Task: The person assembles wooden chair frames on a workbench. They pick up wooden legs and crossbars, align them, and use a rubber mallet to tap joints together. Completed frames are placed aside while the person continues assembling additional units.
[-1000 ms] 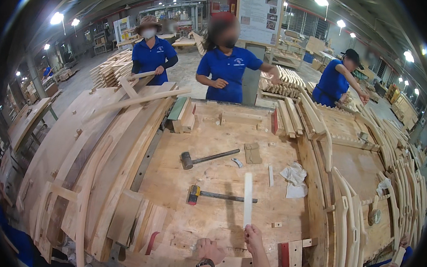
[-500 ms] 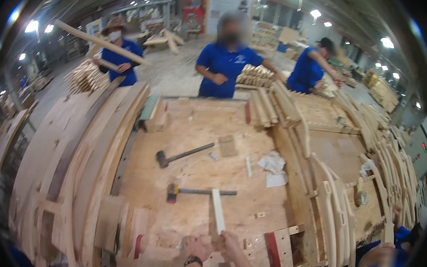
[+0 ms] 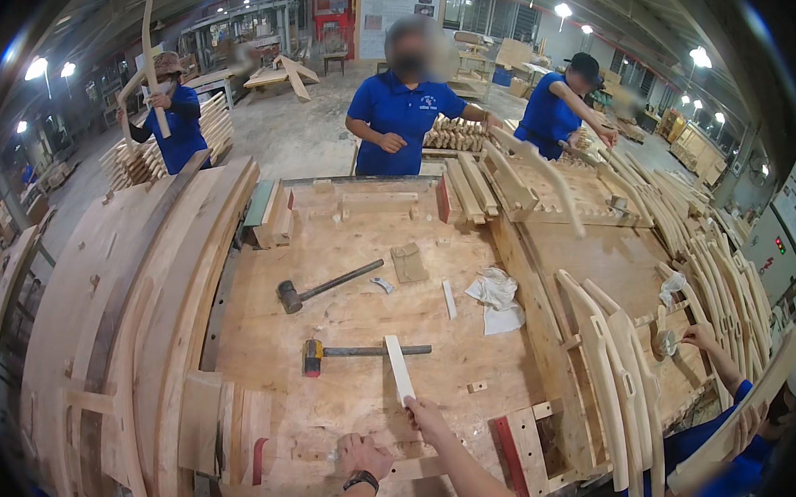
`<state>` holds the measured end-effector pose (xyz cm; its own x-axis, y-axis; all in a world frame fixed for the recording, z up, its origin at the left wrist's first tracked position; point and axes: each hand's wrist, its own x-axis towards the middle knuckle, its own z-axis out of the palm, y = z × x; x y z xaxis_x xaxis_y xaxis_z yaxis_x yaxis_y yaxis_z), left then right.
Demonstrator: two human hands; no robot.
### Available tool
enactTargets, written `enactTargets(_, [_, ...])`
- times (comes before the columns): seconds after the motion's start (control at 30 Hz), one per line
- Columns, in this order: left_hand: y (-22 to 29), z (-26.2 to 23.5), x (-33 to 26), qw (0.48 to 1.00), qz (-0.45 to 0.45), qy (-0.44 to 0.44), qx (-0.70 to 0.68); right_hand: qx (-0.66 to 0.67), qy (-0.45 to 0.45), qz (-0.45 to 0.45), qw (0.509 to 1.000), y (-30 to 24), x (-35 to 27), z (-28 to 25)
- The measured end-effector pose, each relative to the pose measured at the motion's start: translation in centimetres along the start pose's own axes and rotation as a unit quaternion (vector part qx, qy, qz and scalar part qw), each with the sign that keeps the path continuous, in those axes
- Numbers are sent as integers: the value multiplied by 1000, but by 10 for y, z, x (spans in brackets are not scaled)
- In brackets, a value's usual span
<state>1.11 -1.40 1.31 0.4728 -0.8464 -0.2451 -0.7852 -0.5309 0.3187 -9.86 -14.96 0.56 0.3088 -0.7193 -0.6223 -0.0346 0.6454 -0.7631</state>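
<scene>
My right hand (image 3: 424,419) is closed around the near end of a pale wooden strip (image 3: 397,369). The strip's far end reaches over the dark handle of a mallet (image 3: 313,357), whose head has yellow and red on it. My left hand (image 3: 365,455), with a dark watch at the wrist, lies with fingers apart on the wood near the table's front edge and holds nothing. Farther off on the wooden table (image 3: 347,315) is a second, dark-headed mallet (image 3: 290,297). A brown sanding pad or folded piece (image 3: 409,263) lies beyond it.
Curved wooden boards (image 3: 182,298) line the left side. A crumpled white cloth (image 3: 498,299) and a small white strip (image 3: 448,299) lie on the table. Slotted wooden parts (image 3: 620,372) stand at right. Several people in blue work around the bench; one at lower right reaches to a round container (image 3: 666,342).
My right hand has moved slightly forward with the strip, away from my left hand. The far-left person has turned the long wooden piece upright. The lower-right person's arm now reaches forward.
</scene>
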Motion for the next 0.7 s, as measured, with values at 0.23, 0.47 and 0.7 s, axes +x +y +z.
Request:
enactTargets(0.23, [6, 1, -1, 999, -1, 2, -34, 68, 1, -250, 966, -163, 10, -15])
enactTargets(0.47, [1, 6, 1, 1000, 3, 25, -11, 156, -104, -395, 899, -280, -21, 4])
enactTargets(0.7, [-2, 2, 2, 1000, -7, -13, 4, -9, -20, -329, 944, -199, -4, 11])
